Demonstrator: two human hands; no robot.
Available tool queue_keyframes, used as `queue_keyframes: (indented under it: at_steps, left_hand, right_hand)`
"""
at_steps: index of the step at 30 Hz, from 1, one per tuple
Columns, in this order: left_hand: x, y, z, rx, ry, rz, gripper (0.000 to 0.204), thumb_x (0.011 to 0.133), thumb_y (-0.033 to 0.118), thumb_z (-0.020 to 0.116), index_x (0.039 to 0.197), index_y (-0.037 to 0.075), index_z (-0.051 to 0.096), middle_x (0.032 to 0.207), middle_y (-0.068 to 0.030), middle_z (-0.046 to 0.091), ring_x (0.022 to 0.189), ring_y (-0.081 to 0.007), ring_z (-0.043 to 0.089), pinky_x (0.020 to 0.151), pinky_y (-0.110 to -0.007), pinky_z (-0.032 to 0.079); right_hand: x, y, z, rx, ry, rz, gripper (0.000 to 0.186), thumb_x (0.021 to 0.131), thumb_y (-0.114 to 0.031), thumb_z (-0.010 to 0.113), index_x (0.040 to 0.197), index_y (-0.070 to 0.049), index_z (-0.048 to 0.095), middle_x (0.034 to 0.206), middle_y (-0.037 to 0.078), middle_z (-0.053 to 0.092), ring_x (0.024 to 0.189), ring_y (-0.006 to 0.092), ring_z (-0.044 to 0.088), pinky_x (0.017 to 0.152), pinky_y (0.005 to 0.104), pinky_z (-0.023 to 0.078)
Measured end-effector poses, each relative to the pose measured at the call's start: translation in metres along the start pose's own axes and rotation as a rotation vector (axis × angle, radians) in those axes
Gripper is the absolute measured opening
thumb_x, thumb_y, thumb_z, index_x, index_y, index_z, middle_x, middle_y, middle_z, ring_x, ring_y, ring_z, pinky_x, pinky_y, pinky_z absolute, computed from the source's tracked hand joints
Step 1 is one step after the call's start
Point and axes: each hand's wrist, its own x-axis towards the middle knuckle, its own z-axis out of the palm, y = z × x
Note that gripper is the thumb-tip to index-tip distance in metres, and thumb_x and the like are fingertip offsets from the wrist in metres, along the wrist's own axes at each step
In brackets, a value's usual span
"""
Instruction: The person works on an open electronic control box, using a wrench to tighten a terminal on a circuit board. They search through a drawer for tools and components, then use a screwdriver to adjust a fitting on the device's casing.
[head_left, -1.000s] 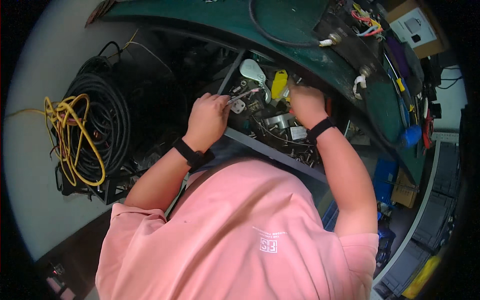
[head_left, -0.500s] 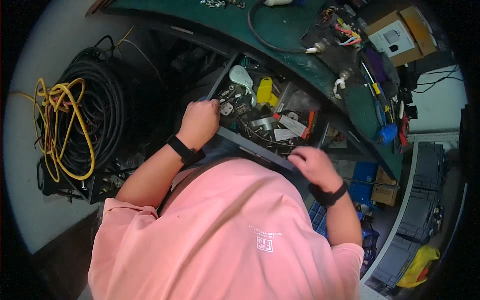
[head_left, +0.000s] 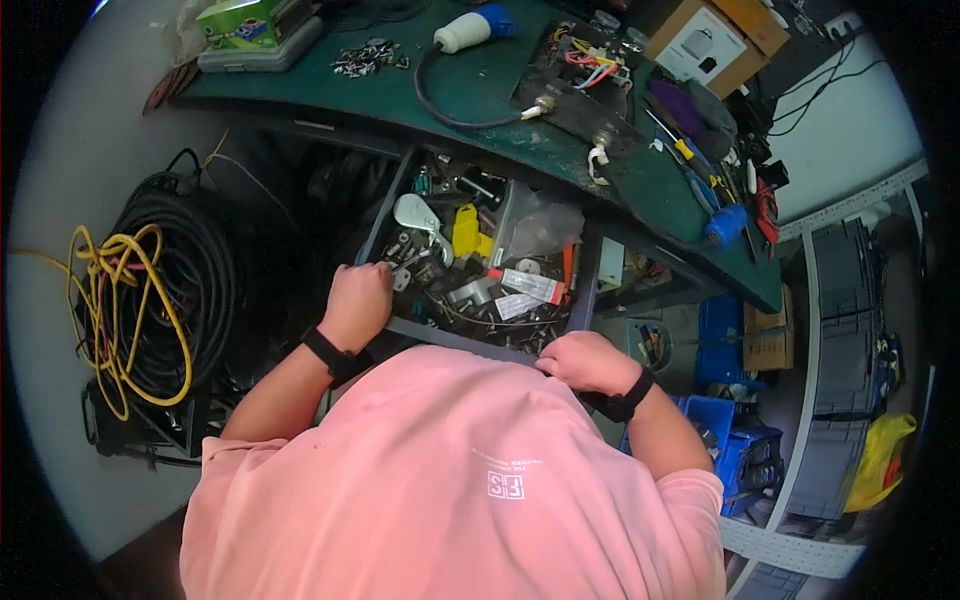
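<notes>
A dark metal drawer [head_left: 455, 341] stands pulled out from under the workbench, close to my body. My left hand [head_left: 362, 303] is closed on its left front corner, with a thin metal rod lying near the fingertips. At the right front corner, my right hand [head_left: 588, 363] curls its fingers over the edge. Inside lie a silver pulley-like part [head_left: 416, 212], a yellow plastic piece [head_left: 466, 232], a red and white tube [head_left: 535, 284], a metal clamp ring [head_left: 472, 292], a clear plastic bag [head_left: 545, 228] and many small metal parts.
The green bench top [head_left: 370, 105] carries a screw pile [head_left: 371, 59], a cable with a blue and white plug [head_left: 468, 32], wired parts and hand tools. Coiled black cable [head_left: 190, 270] with yellow cord lies left. Grey crates [head_left: 842, 375] line shelves at right; blue bins [head_left: 750, 465] sit below.
The drawer has come further out toward me, showing more of its contents. My right hand, blurred before, now rests at its right front corner. The view has shifted, revealing more bench top.
</notes>
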Motion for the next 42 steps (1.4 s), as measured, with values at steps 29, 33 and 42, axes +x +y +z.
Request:
queue_keyframes:
  at_steps: [29,33,42]
  left_hand:
    - [-0.010,0.014,0.003,-0.151,-0.108,0.005,0.015,0.087,0.010,0.058,0.084,-0.002,0.066,0.079,-0.0254,0.064,0.077,-0.0434,0.063,0.070,-0.051,0.051]
    - [-0.009,0.012,0.006,-0.153,-0.110,0.017,0.015,0.087,0.010,0.058,0.082,-0.002,0.065,0.078,-0.0254,0.064,0.077,-0.0442,0.063,0.070,-0.052,0.051]
    - [-0.012,0.009,0.009,-0.148,-0.075,0.014,0.017,0.089,0.011,0.058,0.079,-0.002,0.063,0.078,-0.0239,0.064,0.076,-0.0427,0.063,0.069,-0.051,0.051]
  right_hand:
    - [0.108,0.026,-0.033,-0.110,0.385,0.213,0.056,0.086,-0.030,0.059,0.129,0.006,0.051,0.125,0.026,0.060,0.122,0.0421,0.053,0.104,0.0706,0.022]
    - [0.090,0.023,-0.017,-0.222,0.421,0.173,0.051,0.085,-0.021,0.057,0.128,0.006,0.052,0.122,0.027,0.061,0.119,0.0438,0.054,0.105,0.0703,0.023]
    - [0.056,0.004,0.008,-0.347,0.482,0.110,0.045,0.083,-0.015,0.057,0.122,0.007,0.054,0.109,0.029,0.063,0.106,0.0434,0.059,0.100,0.0688,0.032]
